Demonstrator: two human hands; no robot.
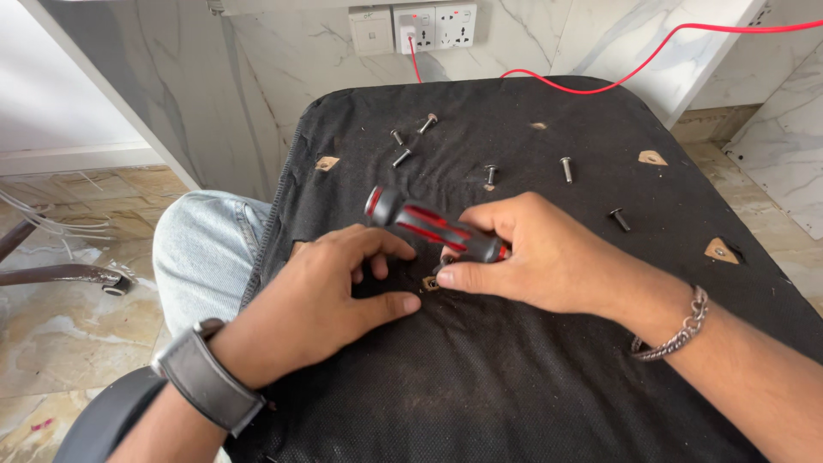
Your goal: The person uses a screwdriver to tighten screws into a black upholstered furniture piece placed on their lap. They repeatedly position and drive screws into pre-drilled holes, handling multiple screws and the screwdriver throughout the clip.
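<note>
1. We see the right hand [549, 257] wrapped around a screwdriver [433, 227] with a black and red handle. The fingers are curled shut on the lower end of the handle, near the shaft, and the butt of the handle points up and away toward the far left corner of the seat underside [514, 386].
2. The tool sits near the middle of that black fabric-covered panel, its tip down at a small torn hole [430, 283] in the fabric where bare wood shows. The tip itself is hidden behind the thumbs.
3. The left hand [330, 296] holds nothing. Its fingers are loosely bent and rest on the fabric just beside the hole, thumb stretched toward it.
4. We judge the screwdriver light and rigid, with a ribbed handle that should not slip. The thick middle of the handle is the natural place to grasp it.
5. Loose bolts [566, 169] lie scattered toward the far edge of the panel. They look small, hard and apt to roll, best pinched by the shank.
6. The fabric looks thin, dusty and already torn in several places.
</note>
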